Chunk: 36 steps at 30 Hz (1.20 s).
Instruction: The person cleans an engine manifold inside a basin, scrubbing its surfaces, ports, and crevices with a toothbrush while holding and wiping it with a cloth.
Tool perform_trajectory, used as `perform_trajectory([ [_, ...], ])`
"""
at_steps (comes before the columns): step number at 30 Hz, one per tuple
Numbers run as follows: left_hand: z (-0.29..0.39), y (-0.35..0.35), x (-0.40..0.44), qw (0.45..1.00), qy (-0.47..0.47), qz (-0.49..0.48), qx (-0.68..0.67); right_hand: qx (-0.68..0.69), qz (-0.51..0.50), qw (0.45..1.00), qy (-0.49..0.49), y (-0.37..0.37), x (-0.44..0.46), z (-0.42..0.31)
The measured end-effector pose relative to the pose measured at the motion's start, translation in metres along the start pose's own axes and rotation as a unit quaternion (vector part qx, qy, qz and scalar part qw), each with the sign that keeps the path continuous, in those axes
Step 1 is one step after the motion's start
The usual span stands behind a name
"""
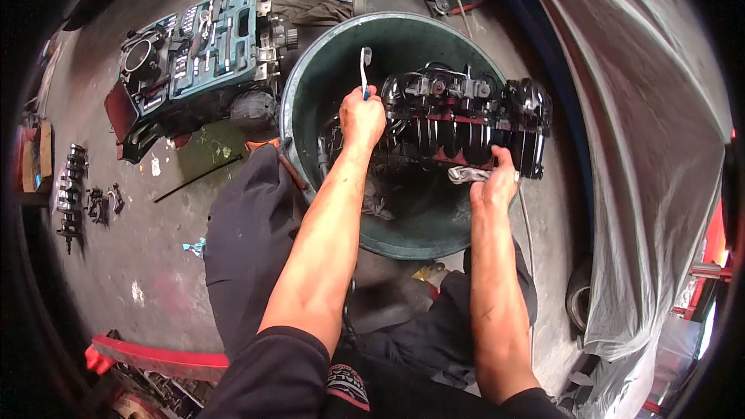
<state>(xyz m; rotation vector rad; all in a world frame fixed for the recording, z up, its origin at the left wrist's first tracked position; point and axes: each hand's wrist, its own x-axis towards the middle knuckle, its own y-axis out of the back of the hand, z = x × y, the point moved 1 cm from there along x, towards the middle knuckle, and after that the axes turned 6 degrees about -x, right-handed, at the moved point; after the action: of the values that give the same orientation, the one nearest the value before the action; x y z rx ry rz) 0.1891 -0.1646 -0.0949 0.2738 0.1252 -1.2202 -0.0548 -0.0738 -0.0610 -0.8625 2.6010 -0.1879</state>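
My left hand [362,120] is closed around a toothbrush [365,68], white with some blue, whose bristle end points up over the tub. To its right, a glossy black intake manifold [458,140] lies across the right side of a large dark green tub [299,70], wet-looking and partly over the rim. My right hand [497,185] is at the manifold's near edge, closed on a crumpled grey-white rag [468,175]. One raised finger of that hand touches or nearly touches the manifold. Inside the tub, more dark parts and a cloth-like piece [376,206] show only dimly.
An open teal socket set [213,54] lies on an engine block at the left. On the floor are a crankshaft [71,194], small metal parts [97,206] and a thin rod [198,178]. A grey cover [644,147] hangs at the right. A red bar [159,355] crosses the lower left.
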Motion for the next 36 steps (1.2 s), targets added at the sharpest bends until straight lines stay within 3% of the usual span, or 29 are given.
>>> perform_trajectory([
  [5, -0.015, -0.006, 0.018, 0.993, 0.049, -0.043, -0.101, 0.026, 0.033, 0.994, 0.099, -0.018, -0.046, 0.006],
  [8, -0.029, -0.003, 0.024, 0.987, 0.106, -0.051, -0.107, 0.060, 0.077, 0.992, 0.075, -0.023, -0.052, 0.016],
  [9, -0.029, -0.005, 0.027, 0.994, 0.031, -0.047, -0.090, 0.059, 0.088, 0.993, 0.058, -0.020, -0.049, 0.020],
  [12, -0.024, -0.015, 0.025, 0.999, -0.020, -0.022, 0.026, 0.056, 0.088, 0.994, 0.032, -0.010, -0.037, 0.028],
  [14, -0.020, -0.018, 0.025, 0.997, -0.020, 0.024, 0.064, 0.047, 0.048, 0.997, 0.035, -0.001, -0.034, 0.034],
  [20, -0.016, -0.023, 0.028, 0.984, -0.011, 0.022, 0.176, 0.037, 0.104, 0.993, 0.040, -0.009, -0.059, 0.028],
  [27, -0.016, -0.021, 0.027, 0.984, -0.025, 0.025, 0.176, -0.004, 0.057, 0.996, 0.065, -0.001, -0.064, 0.028],
  [28, -0.016, -0.020, 0.027, 0.984, -0.036, 0.024, 0.172, -0.005, 0.040, 0.998, 0.057, 0.000, -0.067, 0.026],
  [30, -0.016, -0.019, 0.026, 0.983, -0.027, 0.025, 0.179, -0.089, 0.040, 0.985, -0.145, 0.013, -0.075, 0.008],
  [31, -0.017, -0.019, 0.026, 0.983, -0.029, 0.024, 0.179, -0.077, 0.050, 0.975, -0.200, 0.015, -0.089, -0.001],
  [32, -0.017, -0.019, 0.027, 0.984, -0.031, 0.024, 0.177, -0.129, -0.025, 0.965, -0.227, 0.024, -0.103, -0.012],
  [34, -0.016, -0.022, 0.030, 0.984, -0.015, 0.018, 0.175, -0.202, -0.088, 0.961, -0.166, 0.045, -0.125, -0.036],
  [36, -0.017, -0.022, 0.032, 0.983, -0.020, 0.017, 0.184, -0.328, -0.086, 0.934, 0.115, 0.054, -0.114, -0.075],
])
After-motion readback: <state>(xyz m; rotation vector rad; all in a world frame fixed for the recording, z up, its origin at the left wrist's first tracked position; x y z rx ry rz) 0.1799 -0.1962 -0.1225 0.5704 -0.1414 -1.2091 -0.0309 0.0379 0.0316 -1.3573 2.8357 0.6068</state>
